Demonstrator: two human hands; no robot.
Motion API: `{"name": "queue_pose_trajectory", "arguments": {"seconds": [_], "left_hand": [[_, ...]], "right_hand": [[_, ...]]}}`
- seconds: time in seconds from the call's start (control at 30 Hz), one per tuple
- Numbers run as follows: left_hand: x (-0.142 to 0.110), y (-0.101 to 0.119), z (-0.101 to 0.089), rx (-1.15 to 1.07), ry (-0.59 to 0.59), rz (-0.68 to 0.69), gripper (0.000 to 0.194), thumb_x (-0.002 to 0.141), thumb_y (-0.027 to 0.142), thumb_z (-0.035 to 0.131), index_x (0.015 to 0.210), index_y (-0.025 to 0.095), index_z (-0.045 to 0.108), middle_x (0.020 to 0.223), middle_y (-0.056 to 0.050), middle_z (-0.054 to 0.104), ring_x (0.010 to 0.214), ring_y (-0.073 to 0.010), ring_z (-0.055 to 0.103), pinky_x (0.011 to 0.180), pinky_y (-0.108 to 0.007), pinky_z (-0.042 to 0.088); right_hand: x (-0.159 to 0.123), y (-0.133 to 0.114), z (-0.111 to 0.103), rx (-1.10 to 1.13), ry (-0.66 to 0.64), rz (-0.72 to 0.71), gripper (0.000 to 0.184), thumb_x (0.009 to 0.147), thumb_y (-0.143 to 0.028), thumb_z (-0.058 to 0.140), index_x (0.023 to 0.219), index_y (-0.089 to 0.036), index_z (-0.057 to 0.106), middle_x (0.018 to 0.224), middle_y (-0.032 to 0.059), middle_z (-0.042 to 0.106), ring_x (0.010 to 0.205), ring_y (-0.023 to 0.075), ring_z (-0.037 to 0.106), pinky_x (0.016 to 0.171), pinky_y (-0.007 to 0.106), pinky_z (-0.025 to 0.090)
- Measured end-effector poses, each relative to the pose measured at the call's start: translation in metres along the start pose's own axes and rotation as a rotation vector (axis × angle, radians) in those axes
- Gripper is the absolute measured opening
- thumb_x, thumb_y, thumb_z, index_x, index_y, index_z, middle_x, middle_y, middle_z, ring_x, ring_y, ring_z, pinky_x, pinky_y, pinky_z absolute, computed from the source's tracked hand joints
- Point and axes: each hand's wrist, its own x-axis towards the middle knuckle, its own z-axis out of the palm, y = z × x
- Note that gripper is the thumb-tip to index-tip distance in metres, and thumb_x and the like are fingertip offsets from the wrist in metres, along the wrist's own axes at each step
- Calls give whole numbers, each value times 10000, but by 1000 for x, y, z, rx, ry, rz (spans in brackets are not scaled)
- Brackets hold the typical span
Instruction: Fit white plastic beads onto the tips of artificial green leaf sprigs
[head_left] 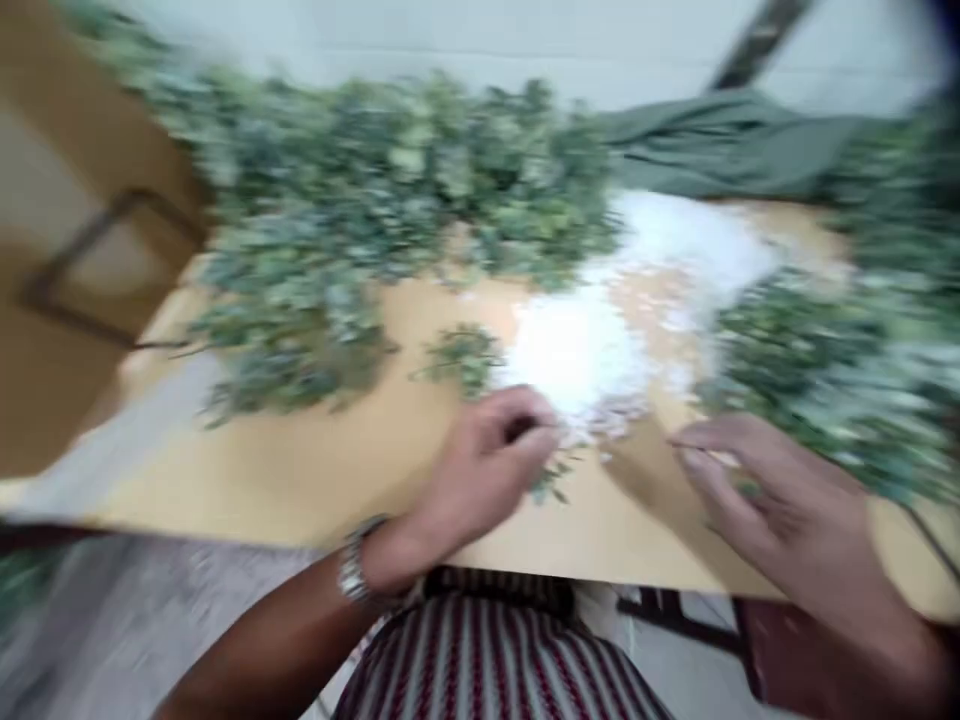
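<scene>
My left hand (487, 460), with a metal-band watch (351, 565) on the wrist, is closed in a pinch at the near edge of a heap of small white pieces (577, 350). A small green leaf sprig (553, 482) sticks out below its fingertips. To the right, over the table, my right hand (780, 505) pinches thumb and forefinger together; what lies between them is too small and blurred to make out. Another short sprig (466, 358) lies on the tabletop (330, 470) just beyond my left hand.
Leafy green stems (360, 190) are heaped along the back and left. More greenery (832, 370) lies at the right, beside spread white pieces (682, 235). Dark green cloth (727, 145) lies behind. A bent dark frame (82, 250) stands by the left edge.
</scene>
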Motion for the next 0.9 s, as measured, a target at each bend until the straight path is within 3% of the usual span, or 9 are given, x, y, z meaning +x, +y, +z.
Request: {"name": "queue_pose_trajectory", "arguments": {"seconds": [0.23, 0.43, 0.6, 0.77, 0.83, 0.9], "left_hand": [[12, -6, -6, -77, 101, -131, 74, 702, 189, 696, 672, 171, 631, 559, 28, 552, 515, -73, 475, 475, -160, 350], [16, -7, 2, -59, 138, -176, 63, 655, 189, 736, 672, 173, 678, 589, 18, 596, 547, -76, 503, 510, -153, 387], [14, -10, 3, -62, 159, -227, 71, 640, 184, 753, 673, 174, 690, 617, 20, 613, 569, -76, 514, 533, -154, 398], [17, -6, 10, -82, 94, -268, 87, 661, 198, 750, 644, 171, 670, 597, 30, 589, 556, -75, 496, 522, -164, 386], [14, -13, 1, -65, 61, -284, 94, 684, 214, 751, 668, 171, 670, 606, 33, 589, 568, -76, 498, 530, -167, 393], [3, -34, -21, -15, 47, -301, 77, 735, 226, 734, 762, 175, 683, 697, 26, 623, 648, -91, 538, 592, -176, 433]], "right_hand": [[-10, 19, 4, -134, -168, 39, 110, 883, -114, 512, 836, -129, 610, 740, 71, 622, 724, 184, 571, 647, 314, 454], [1, 18, 19, -130, -232, -83, 137, 923, -146, 479, 886, -134, 610, 783, 64, 608, 758, 166, 516, 685, 305, 413], [5, 18, 33, -273, -301, -224, 195, 922, -71, 429, 815, -138, 577, 721, 41, 528, 705, 158, 412, 633, 305, 329], [-1, 14, 33, -363, -327, -280, 171, 924, -73, 430, 840, -118, 571, 753, 66, 528, 733, 177, 385, 670, 327, 320], [-2, 15, 35, -377, -308, -285, 166, 927, -83, 433, 833, -119, 565, 741, 64, 529, 729, 178, 386, 670, 331, 315], [-1, 16, 39, -385, -249, -268, 168, 934, -98, 426, 835, -127, 558, 723, 52, 528, 718, 174, 391, 663, 327, 309]]}}
